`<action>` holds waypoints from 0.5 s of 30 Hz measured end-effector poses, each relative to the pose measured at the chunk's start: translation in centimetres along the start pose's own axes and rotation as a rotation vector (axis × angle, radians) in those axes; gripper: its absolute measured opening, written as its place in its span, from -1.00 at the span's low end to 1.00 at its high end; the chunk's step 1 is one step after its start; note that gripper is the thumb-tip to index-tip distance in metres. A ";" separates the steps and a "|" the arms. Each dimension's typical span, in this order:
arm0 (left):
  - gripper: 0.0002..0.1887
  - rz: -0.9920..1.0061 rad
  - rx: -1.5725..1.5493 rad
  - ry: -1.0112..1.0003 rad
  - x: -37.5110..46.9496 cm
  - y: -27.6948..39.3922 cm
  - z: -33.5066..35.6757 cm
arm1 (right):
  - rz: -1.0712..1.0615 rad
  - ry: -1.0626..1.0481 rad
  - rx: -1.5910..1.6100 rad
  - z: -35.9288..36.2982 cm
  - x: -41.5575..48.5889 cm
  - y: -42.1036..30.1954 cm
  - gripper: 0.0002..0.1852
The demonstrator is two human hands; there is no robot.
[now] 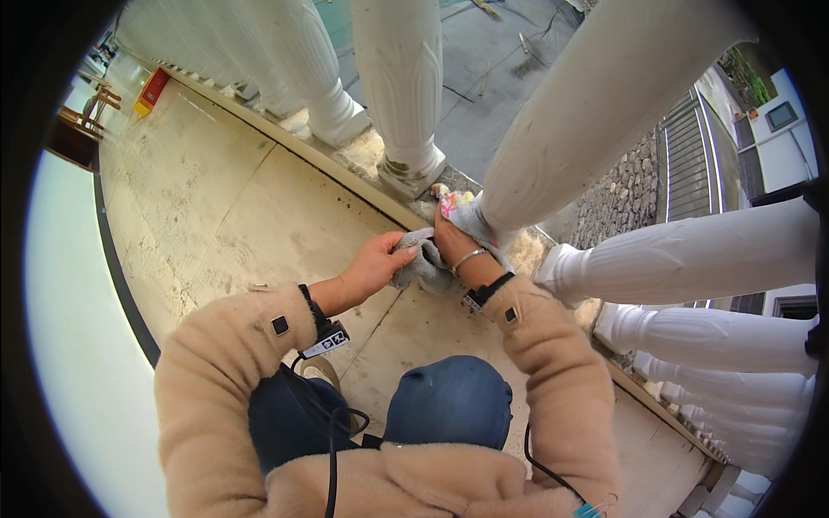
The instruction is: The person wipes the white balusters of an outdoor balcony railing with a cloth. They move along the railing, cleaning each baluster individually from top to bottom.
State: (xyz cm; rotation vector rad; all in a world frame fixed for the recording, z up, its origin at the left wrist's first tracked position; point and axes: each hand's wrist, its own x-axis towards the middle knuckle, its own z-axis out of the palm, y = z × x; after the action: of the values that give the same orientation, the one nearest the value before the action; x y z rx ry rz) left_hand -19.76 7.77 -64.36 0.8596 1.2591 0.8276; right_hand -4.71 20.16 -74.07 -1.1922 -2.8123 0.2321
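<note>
My left hand [374, 269] pinches a bunched end of a grey cloth [424, 265] between thumb and fingers. Another part of the cloth, with a colourful print, lies under and around my right hand [455, 243]. That hand presses the cloth against the foot of a white baluster [550, 149], low on the stone ledge. Its fingers are mostly hidden by the cloth. To the left, a neighbouring white baluster [398, 90] stands on a square base with dark, dirty stains.
More white balusters [680, 262] line the ledge [337, 178] on both sides. Stained beige floor tiles [214, 213] run beneath me to a white wall [78, 311]. A red and yellow box [151, 92] and a wooden chair [97, 107] stand farther along. Black cables [333, 453] hang before my body.
</note>
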 end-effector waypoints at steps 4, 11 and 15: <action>-0.81 -0.068 0.045 -0.021 -1.0 -0.5 0.1 | -0.194 0.092 0.305 -1.8 -7.0 2.2 -0.53; -0.84 -0.153 0.150 -0.145 -1.1 -1.8 0.5 | 0.039 0.249 0.046 -2.1 -16.0 2.9 -0.56; -0.81 0.002 0.055 -0.195 -0.2 0.5 2.1 | 0.527 0.799 0.945 -0.8 -14.6 3.5 -0.51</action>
State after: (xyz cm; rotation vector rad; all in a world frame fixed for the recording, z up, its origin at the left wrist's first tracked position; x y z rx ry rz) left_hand -17.74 7.63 -63.59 0.9620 1.1137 0.6959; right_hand 7.97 12.17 -74.10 -1.2917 -1.3777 0.7817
